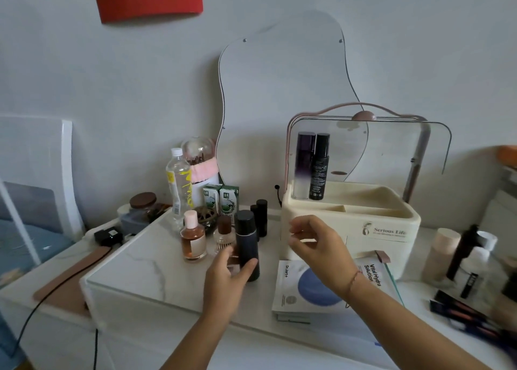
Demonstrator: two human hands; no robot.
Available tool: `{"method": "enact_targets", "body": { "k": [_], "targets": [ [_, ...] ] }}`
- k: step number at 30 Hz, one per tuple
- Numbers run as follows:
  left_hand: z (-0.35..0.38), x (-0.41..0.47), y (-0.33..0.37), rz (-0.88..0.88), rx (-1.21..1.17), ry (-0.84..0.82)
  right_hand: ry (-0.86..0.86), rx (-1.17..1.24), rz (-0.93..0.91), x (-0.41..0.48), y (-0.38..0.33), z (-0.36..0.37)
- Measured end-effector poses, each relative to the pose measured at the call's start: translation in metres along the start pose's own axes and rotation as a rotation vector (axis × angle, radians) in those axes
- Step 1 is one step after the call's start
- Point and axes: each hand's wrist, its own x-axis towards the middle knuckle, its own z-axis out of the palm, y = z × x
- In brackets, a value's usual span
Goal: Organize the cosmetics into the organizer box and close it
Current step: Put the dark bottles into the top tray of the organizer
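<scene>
The left hand [227, 271] is gripping a dark navy bottle [246, 244] low on its body, with the fingers [223, 255] curling round its left side and the thumb pressing on the right. The bottle is standing upright on the marble-look bench [140, 260], just left of the cream organizer box [391, 218].

The right hand [319, 246] is hovering in front of the box's left front corner, its fingers loosely bent and holding nothing.

The box is sitting with its clear lid [391, 151] raised under a pink handle [361, 108]. Two bottles are standing upright side by side in its back left corner: a purple-to-white bottle [303, 165] and a black bottle [319, 171] (they look close enough to be touching, though I cannot tell).

Around the navy bottle, an amber perfume bottle [192, 239] with a pink cap, a small clear bottle [223, 235] with a brown cap and two slim black bottles [261, 218] are waiting on the bench. Sheet mask packets [296, 291] are lying in front of the box, partly under the right forearm. To the right of the box, a beige bottle [442, 253] is standing and makeup brushes [461, 311] are lying near the edge.
</scene>
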Motion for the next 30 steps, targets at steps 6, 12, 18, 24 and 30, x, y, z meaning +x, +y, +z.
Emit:
{"method": "enact_targets", "body": {
  "k": [6,12,18,24,30],
  "targets": [
    [0.024,0.002,0.072,0.245,-0.114,-0.106,-0.139,0.059,-0.054,0.004,-0.012,-0.003],
    [0.053,0.030,0.110,0.398,-0.064,-0.086,0.024,0.019,-0.159,0.039,-0.030,-0.053],
    [0.087,0.053,0.082,0.493,0.190,-0.185,0.214,-0.060,0.074,0.098,-0.004,-0.099],
    [0.097,0.059,0.062,0.564,0.241,-0.135,0.184,-0.083,0.304,0.139,0.039,-0.102],
    [0.101,0.059,0.058,0.594,0.183,-0.122,0.147,-0.178,0.379,0.162,0.057,-0.099]
  ]
}}
